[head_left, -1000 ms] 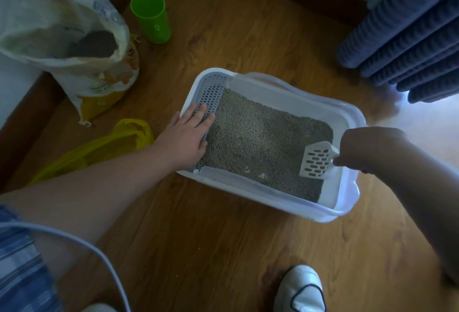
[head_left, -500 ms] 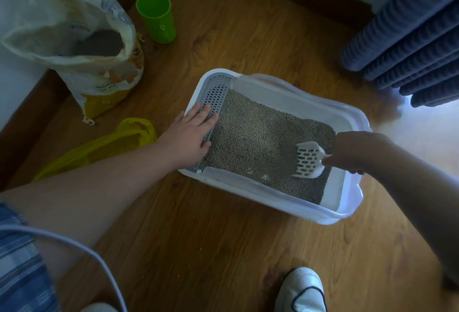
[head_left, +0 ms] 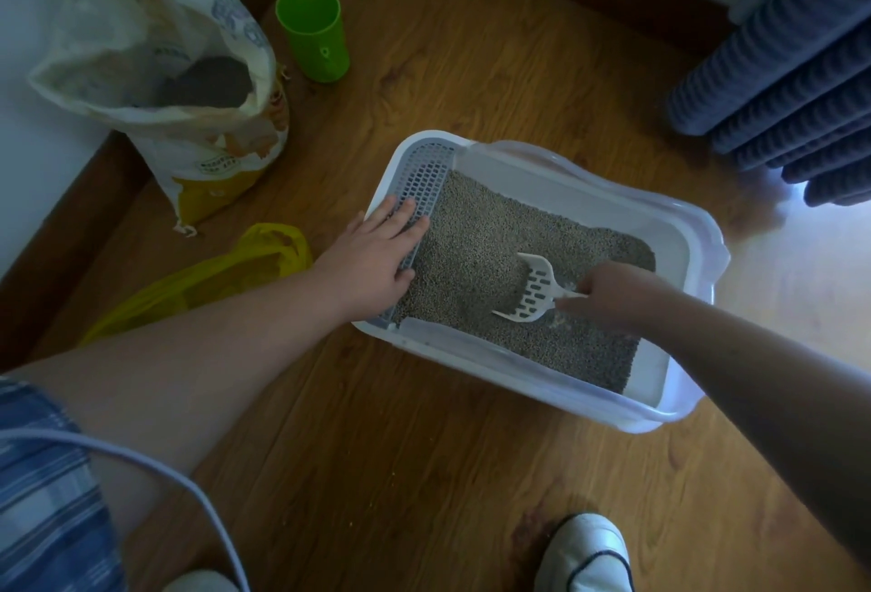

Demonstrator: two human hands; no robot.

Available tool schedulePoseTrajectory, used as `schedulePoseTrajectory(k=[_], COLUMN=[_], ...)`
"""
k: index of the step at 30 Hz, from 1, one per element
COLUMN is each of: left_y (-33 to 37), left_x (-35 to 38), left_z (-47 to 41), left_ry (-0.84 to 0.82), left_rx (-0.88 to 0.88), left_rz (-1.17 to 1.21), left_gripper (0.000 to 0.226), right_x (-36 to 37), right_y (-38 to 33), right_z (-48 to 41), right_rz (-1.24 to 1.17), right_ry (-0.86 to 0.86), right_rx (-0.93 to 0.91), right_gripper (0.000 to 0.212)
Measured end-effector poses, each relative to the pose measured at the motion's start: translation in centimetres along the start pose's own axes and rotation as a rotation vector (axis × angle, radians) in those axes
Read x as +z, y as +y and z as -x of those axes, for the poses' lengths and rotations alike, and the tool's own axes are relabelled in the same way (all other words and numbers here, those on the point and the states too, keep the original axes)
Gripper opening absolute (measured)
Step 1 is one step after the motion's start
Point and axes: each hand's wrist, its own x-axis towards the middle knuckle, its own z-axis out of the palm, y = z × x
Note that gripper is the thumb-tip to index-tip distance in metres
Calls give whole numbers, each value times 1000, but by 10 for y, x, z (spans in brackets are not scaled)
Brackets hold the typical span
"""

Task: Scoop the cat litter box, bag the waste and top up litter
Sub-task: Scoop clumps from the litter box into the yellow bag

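A white litter box (head_left: pixel 556 384) sits on the wood floor, filled with grey litter (head_left: pixel 476 233). My left hand (head_left: pixel 372 257) rests flat on the grey perforated step at the box's left end, fingers straight. My right hand (head_left: pixel 608 292) grips the handle of a white slotted scoop (head_left: pixel 530 292), whose blade digs into the litter near the middle of the box. An open litter bag (head_left: pixel 188 87) stands at the upper left. A yellow plastic bag (head_left: pixel 221 275) lies on the floor beside my left forearm.
A green cup (head_left: pixel 313 33) stands next to the litter bag. Blue curtain folds (head_left: pixel 796 68) hang at the upper right. A dark skirting board runs along the walls. My white shoe (head_left: pixel 584 554) is at the bottom, and a grey cable (head_left: pixel 155 464) crosses the lower left.
My right hand has pushed the scoop leftward from the box's right end into the middle of the litter. My left hand has stayed on the perforated step.
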Motion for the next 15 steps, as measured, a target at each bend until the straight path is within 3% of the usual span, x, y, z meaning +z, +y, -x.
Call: schedulePoseTrajectory(k=[15], left_y=[1], left_x=[-9], left_z=[0], left_ry=[-23], left_rx=[-11], left_rz=[116], left_gripper=[72], right_x=[13], right_y=[-72], right_z=[-33], right_rz=[-222], right_ry=[-4], right_rx=[-117], right_gripper=[52])
